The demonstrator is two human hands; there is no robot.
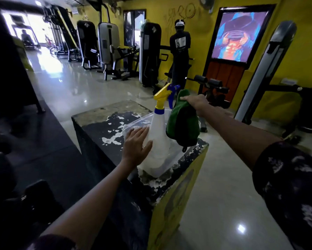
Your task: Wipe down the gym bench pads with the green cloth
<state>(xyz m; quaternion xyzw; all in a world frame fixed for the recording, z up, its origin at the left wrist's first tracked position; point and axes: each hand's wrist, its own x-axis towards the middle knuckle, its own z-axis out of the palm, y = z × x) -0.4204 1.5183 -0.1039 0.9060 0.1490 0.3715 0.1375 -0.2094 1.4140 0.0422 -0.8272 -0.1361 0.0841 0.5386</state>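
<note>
The right hand grips the green cloth at its top edge, fingers curled over the fabric; the cloth hangs free above the right end of a clear plastic tub, with a dark strip along its lower edge. The left hand is spread, fingers nearly straight, palm laid against the side of a white spray bottle without closing around it. The bottle stands upright inside the tub and carries a yellow trigger head, a blue nozzle tip and a blue collar; no label or brand text can be read on it. The tub rests on a black box with heavily chipped paint on top and a yellow side panel; any marking on that panel is too blurred to read. Beyond the box stand weight machines along a yellow wall bearing a faint line drawing, illegible as text. A person stands facing away near a door carrying a colourful poster.
</note>
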